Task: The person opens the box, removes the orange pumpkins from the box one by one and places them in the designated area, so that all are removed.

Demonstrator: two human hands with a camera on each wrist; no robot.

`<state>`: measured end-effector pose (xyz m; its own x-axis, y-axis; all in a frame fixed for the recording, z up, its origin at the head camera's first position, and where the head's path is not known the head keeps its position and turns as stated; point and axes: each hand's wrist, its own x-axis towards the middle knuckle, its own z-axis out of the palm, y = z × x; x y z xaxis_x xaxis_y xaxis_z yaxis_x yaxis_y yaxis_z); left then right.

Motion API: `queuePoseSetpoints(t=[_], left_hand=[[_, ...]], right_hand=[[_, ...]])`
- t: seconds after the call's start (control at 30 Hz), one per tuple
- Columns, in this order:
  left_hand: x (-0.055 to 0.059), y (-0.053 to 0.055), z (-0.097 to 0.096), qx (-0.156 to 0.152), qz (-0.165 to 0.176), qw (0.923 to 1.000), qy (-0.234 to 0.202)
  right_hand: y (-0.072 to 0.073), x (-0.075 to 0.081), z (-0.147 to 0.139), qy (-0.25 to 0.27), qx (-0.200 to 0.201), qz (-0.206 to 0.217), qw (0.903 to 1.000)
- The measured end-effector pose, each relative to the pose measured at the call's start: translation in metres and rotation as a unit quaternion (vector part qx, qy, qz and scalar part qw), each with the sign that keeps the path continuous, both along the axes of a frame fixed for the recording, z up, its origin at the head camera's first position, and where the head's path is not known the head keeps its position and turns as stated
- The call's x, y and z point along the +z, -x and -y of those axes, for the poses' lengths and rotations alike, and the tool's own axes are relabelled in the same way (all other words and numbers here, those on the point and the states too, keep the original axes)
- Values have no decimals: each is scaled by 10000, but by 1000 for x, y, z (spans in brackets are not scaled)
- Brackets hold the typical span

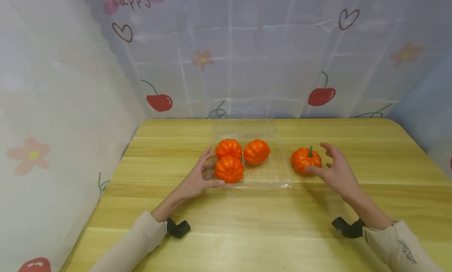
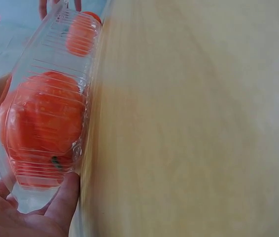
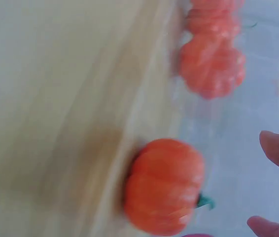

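Observation:
A clear plastic clamshell box (image 1: 265,174) lies on the table with its lid (image 1: 243,127) folded back. Three small orange pumpkins are inside: a front one (image 1: 229,169), one behind it (image 1: 228,149) and one to the right (image 1: 256,151). At the box's left end my left hand (image 1: 196,180) grips it, thumb at the front edge and fingers along the side. A fourth pumpkin (image 1: 306,160) with a green stem sits on the table right of the box. My right hand (image 1: 339,170) is spread around its right side, fingers apart; in the right wrist view a gap shows between fingertips and pumpkin (image 3: 164,187).
The light wooden table (image 1: 247,233) ends at the back against a white curtain (image 1: 247,68) printed with cherries, hearts and flowers. More of this cloth (image 1: 70,107) hangs along the left side. A dark strap mount sits on each wrist.

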<state>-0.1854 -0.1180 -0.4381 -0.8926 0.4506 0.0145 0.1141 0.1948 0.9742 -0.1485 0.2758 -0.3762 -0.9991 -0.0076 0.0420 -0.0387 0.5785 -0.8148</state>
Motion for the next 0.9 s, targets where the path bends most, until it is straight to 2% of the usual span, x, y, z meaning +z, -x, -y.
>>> queuePoseSetpoints(t=[0.17,0.4,0.67,0.9], left_hand=[[0,0,0,24,20,10000,14],[0,0,-1,-8,6,10000,9],[1,0,-1,-10,-1,10000,-23],[-1,0,0,-23,-2,10000,-12]], right_hand=[[-3,11,14,142,254,-63,9996],[1,16,40,117,522,-118,9985],[15,19,73,369,912,-9,9951],[31,13,97,441,1142,18,9925]])
